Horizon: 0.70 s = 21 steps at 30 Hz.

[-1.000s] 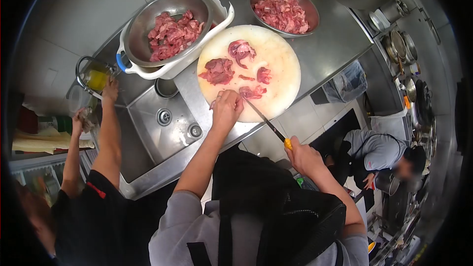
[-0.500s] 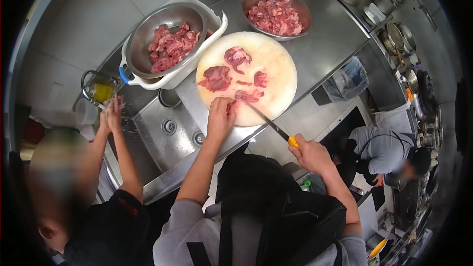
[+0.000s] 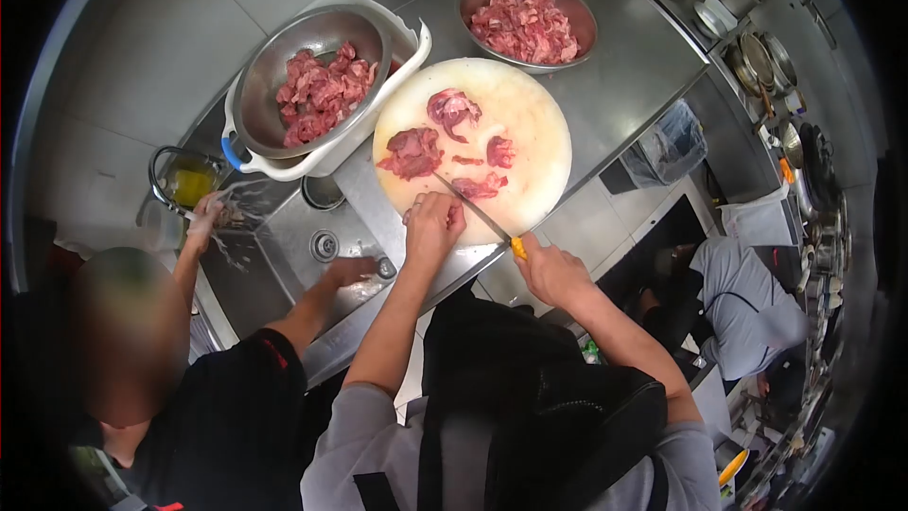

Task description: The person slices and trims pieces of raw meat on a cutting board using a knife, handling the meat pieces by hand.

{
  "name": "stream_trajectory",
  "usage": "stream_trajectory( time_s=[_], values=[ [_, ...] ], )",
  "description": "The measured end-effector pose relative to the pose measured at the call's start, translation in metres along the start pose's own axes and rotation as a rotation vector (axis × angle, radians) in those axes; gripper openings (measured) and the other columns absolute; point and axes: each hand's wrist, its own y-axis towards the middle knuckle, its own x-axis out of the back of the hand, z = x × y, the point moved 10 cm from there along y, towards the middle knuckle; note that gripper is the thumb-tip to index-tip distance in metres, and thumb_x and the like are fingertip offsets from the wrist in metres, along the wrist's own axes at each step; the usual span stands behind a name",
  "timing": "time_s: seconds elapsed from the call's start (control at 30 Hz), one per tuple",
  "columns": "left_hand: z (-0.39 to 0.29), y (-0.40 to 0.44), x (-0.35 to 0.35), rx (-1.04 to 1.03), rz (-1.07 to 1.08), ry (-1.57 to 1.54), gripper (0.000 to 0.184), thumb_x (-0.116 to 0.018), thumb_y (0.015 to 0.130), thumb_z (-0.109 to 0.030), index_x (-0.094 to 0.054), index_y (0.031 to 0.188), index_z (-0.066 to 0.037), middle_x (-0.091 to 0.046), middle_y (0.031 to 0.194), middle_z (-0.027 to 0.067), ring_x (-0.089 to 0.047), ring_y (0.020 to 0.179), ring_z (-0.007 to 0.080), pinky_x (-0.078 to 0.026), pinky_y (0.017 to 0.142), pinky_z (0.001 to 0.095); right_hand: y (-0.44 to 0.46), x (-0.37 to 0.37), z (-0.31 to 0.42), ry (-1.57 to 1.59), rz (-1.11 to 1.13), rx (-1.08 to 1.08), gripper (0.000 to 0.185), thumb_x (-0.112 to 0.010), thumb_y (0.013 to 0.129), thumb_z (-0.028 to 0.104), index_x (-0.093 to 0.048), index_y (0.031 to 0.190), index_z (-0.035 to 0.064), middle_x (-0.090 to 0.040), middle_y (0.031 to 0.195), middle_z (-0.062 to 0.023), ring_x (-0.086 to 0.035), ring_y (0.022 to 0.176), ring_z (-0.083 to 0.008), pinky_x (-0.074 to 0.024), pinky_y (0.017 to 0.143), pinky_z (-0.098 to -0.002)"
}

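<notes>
My right hand (image 3: 551, 272) grips a knife (image 3: 480, 214) by its yellow handle. The blade slants up and left over the round white cutting board (image 3: 534, 123), its tip near a dark red piece of meat (image 3: 412, 152). At the board's lower left edge my left hand (image 3: 434, 226) is closed, its fingers curled; what they hold, if anything, is hidden. A flat strip of meat (image 3: 480, 186) lies just right of the blade. Farther up the board are a pale-streaked piece of meat (image 3: 453, 110), a smaller chunk (image 3: 500, 151) and a thin scrap (image 3: 467, 160).
Behind the board stands a steel bowl of cut meat (image 3: 527, 23). Left of it, another steel bowl (image 3: 265, 66) with meat sits in a white basin (image 3: 320, 164). A co-worker's hands are over the sink (image 3: 284, 227). Another person bends at the right, beyond a lined bin (image 3: 668, 147).
My right hand and the knife have moved left, the tip now nearer the dark red meat. My left hand has shifted slightly right. The co-worker's hands have moved apart at the sink.
</notes>
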Motion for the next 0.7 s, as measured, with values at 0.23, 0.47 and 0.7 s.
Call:
stream_trajectory(
  time_s=[0.23, 0.47, 0.7],
  values=[
    [0.005, -0.004, 0.0, -0.047, 0.049, -0.076, 0.02, -0.08, 0.077, 0.0, -0.066, 0.087, -0.009, -0.066, 0.084, 0.0085, -0.065, 0.081, 0.0302, -0.052, 0.069, 0.0454, -0.04, -0.007, -0.039, -0.033, 0.066, -0.1, 0.031, -0.053, 0.113, 0.033, -0.051, 0.126, 0.0056, -0.077, 0.099, -0.0276, -0.074, 0.098, -0.0519, -0.0576, 0.089, -0.0617],
    [0.045, 0.019, 0.009, 0.333, -0.041, -0.893, 0.017, -0.077, 0.097, -0.005, -0.064, 0.107, -0.01, -0.064, 0.093, -0.0034, -0.058, 0.077, 0.0071, -0.048, 0.063, 0.0264, -0.044, 0.004, -0.044, -0.015, 0.01, -0.047, 0.031, -0.057, 0.111, 0.036, -0.054, 0.125, 0.0077, -0.077, 0.098, -0.0268, -0.074, 0.097, -0.0509, -0.0576, 0.087, -0.0614],
    [-0.059, 0.025, -0.006, -0.403, 0.142, 0.357, 0.038, -0.079, 0.093, -0.025, -0.066, 0.124, -0.008, -0.062, 0.131, 0.0154, -0.066, 0.105, 0.0357, -0.055, 0.093, 0.0397, -0.118, 0.037, -0.104, 0.095, -0.114, -0.128, 0.035, -0.064, 0.108, 0.04, -0.056, 0.125, 0.0108, -0.075, 0.093, -0.0264, -0.073, 0.094, -0.0518, -0.0565, 0.083, -0.0623]
  ],
)
